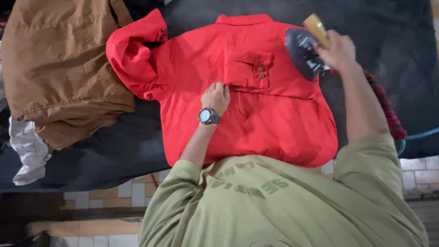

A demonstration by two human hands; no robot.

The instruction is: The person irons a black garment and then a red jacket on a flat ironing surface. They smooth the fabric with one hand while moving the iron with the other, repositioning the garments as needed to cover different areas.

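A red shirt lies spread flat on a dark padded table, chest pocket facing up. My left hand, with a wristwatch, pinches the red fabric just beside the pocket. My right hand grips the wooden handle of a dark metal iron, which is tilted up with its soleplate showing, over the shirt's right shoulder area. The shirt's left sleeve is folded up in a bunch.
A brown garment lies heaped at the left of the table, with a white cloth below it. A red-and-black braided cord runs along my right forearm. Below the table edge is a tiled floor.
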